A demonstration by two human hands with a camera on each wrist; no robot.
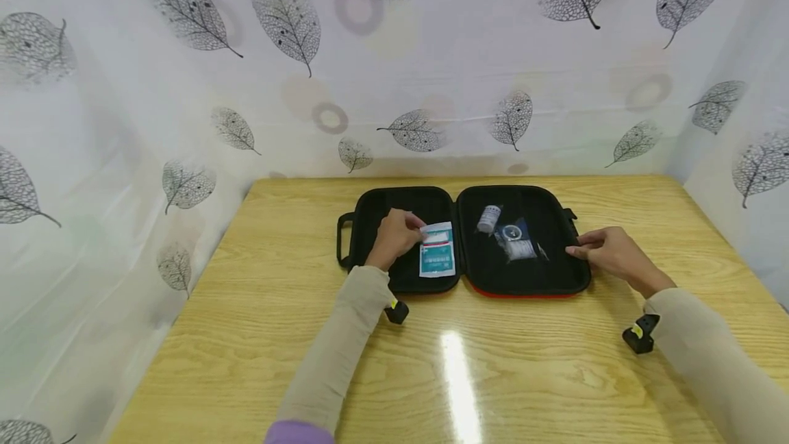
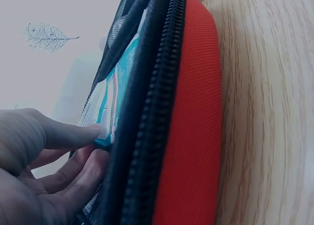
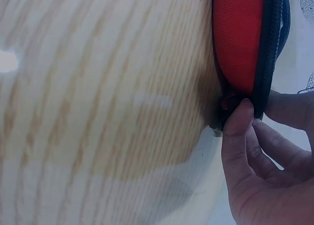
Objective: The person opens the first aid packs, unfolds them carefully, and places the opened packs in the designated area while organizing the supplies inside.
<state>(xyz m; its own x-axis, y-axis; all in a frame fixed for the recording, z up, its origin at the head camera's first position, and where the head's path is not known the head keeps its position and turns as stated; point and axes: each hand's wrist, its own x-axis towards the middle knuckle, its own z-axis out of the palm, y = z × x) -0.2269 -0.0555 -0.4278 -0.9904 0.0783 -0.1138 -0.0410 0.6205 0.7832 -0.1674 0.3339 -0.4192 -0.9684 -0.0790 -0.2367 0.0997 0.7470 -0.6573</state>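
An unzipped black-lined case (image 1: 524, 283) with a red outer shell lies spread flat on the table. Over its left half, my left hand (image 1: 394, 235) pinches the edge of a teal and white packet (image 1: 437, 262) between thumb and fingers. That packet lies along the inner side of the left half, by the hinge. My right hand (image 1: 613, 252) grips the zippered rim at the case's right edge, thumb on one side and fingers on the other. In the right half lie a small white roll (image 1: 489, 218) in clear wrap and a clear bag (image 1: 516, 245) with white contents.
The wooden table (image 1: 246, 362) stretches out in front of the case. A carry handle (image 1: 342, 238) sticks out from the left side of the case. Behind the table hangs a white leaf-print cloth (image 1: 462, 74), which also runs along both sides.
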